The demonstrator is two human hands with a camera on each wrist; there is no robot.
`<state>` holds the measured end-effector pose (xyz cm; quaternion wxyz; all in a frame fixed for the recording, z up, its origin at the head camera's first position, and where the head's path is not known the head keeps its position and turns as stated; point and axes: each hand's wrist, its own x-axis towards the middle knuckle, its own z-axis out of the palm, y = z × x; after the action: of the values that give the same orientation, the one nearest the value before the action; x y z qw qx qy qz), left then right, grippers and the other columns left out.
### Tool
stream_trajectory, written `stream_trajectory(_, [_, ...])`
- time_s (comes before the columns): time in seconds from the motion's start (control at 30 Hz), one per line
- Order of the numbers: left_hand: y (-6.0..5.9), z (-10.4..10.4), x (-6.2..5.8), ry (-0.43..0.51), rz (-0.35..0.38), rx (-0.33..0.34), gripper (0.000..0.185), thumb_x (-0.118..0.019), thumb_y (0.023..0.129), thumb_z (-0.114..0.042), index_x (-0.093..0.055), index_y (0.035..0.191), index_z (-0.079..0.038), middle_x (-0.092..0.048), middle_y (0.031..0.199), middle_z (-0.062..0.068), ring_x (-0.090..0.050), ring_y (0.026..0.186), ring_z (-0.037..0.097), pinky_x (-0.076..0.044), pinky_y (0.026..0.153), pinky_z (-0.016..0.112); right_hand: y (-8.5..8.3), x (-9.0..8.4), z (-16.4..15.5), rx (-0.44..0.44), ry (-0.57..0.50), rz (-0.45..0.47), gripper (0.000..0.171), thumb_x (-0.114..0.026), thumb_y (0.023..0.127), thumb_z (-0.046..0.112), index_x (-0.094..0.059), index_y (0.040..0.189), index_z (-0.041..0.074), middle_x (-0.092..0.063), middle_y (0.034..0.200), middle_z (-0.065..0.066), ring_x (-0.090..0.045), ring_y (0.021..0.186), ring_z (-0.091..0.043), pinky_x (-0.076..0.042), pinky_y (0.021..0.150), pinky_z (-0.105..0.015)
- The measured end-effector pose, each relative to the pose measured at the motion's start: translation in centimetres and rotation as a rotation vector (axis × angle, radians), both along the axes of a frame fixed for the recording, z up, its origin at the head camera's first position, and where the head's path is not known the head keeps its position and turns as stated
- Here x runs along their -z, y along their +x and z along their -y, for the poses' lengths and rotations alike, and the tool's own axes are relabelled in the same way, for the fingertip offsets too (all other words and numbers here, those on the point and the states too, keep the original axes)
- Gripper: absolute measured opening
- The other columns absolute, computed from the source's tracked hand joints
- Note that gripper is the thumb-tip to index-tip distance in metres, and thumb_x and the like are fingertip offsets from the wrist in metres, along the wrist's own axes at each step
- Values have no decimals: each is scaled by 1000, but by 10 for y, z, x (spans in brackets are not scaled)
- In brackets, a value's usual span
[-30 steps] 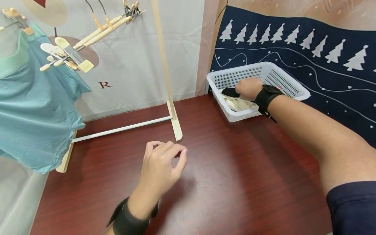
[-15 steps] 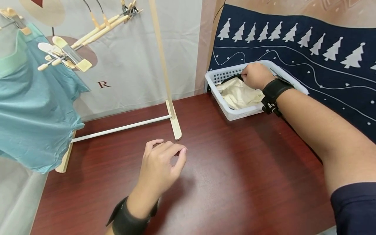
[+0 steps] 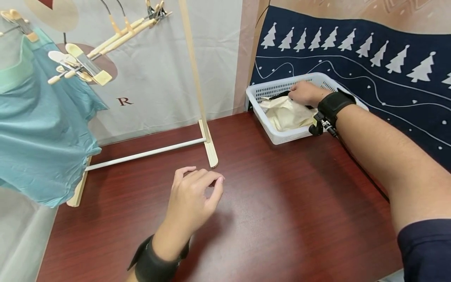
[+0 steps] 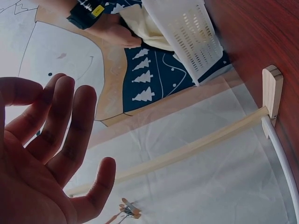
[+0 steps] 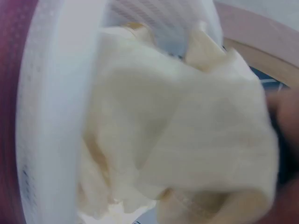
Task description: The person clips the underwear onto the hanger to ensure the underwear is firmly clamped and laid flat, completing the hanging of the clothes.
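My right hand (image 3: 303, 93) reaches into a white plastic basket (image 3: 282, 138) at the table's far right and grips a crumpled cream garment (image 3: 283, 113) near its dark edge (image 3: 282, 94). The right wrist view shows that cream garment (image 5: 187, 140) close up and blurred, filling the basket (image 5: 51, 116). Above the red-brown table (image 3: 282, 219), near a wooden rack foot (image 3: 211, 152), my left hand (image 3: 197, 196) hovers with loosely curled fingers and holds nothing. In the left wrist view the left hand (image 4: 42, 154) has spread fingers, with the basket (image 4: 196, 32) beyond.
A wooden clothes rack (image 3: 195, 74) stands at the back left. A teal garment (image 3: 38, 129) hangs from it beside several bare clip hangers (image 3: 88, 66). A navy cloth with white trees (image 3: 387, 66) covers the right side behind the basket.
My right hand pulled the cream garment up out of the basket bottom, then sank a little lower with it. The left hand stayed where it was.
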<state>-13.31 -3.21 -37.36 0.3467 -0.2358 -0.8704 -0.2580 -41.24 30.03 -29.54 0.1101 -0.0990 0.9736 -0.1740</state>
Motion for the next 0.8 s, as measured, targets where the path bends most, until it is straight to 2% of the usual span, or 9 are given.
stream_trajectory(0.13, [0,0,1,-8,4,-2,13,-64,90,-15,-71,79,-16,-62,65,-9,-55,59,9,-46,90,45,1,7,5,33,-9,104,46,-34,102,31,-60,112,-6,-55,120,-23,-51,102,-31,-44,86,-40])
stream_trajectory(0.23, [-1,1,2,-12,11,-5,13,-64,90,-15,-71,79,-17,-62,65,-9,-56,60,9,-46,90,45,-1,12,7,15,36,145,57,-42,101,49,-64,105,-3,-59,103,-18,-52,96,-30,-44,83,-41])
stream_trajectory(0.3, [-1,1,3,-16,13,-7,13,-64,90,-15,-71,79,-17,-62,65,-10,-56,60,8,-46,90,45,-2,14,8,-23,65,137,49,-50,99,50,-67,88,5,-56,78,-8,-51,80,-24,-42,73,-37])
stream_trajectory(0.37, [-1,1,4,-20,18,-9,13,-64,90,-15,-71,79,-17,-61,65,-10,-56,60,8,-45,91,45,-3,15,8,-56,77,118,43,-54,99,42,-57,71,10,-38,63,3,-42,65,-18,-36,63,-33])
stream_trajectory(0.53, [-2,1,5,-25,19,-10,13,-64,90,-15,-71,79,-17,-60,64,-10,-55,59,9,-45,90,45,-2,11,5,-73,90,-21,38,-42,105,26,-66,98,-3,-54,73,-12,-51,70,-25,-40,68,-37])
stream_trajectory(0.6, [-3,1,5,-26,20,-9,14,-63,90,-15,-71,79,-17,-60,64,-10,-55,59,9,-45,90,45,-1,9,4,-31,68,-133,41,-37,105,23,-65,113,-7,-61,92,-24,-55,83,-34,-43,78,-44])
stream_trajectory(0.67, [-3,1,5,-25,22,-8,14,-63,90,-15,-71,78,-17,-60,64,-10,-55,60,9,-45,90,46,-2,5,3,35,9,-236,42,-33,106,21,-63,109,-8,-60,101,-28,-54,92,-38,-42,80,-45])
stream_trajectory(0.73, [-3,0,5,-26,26,-9,14,-63,90,-15,-71,79,-17,-60,64,-9,-56,60,9,-45,91,46,-4,-2,2,131,-80,-283,42,-31,106,22,-60,102,-7,-57,106,-26,-53,96,-36,-42,79,-42])
stream_trajectory(0.8, [-4,0,5,-27,26,-9,14,-63,90,-15,-71,79,-17,-60,64,-9,-56,60,10,-45,91,46,-6,-14,2,235,-178,-247,44,-29,106,27,-61,110,-3,-56,118,-22,-51,106,-31,-43,82,-36])
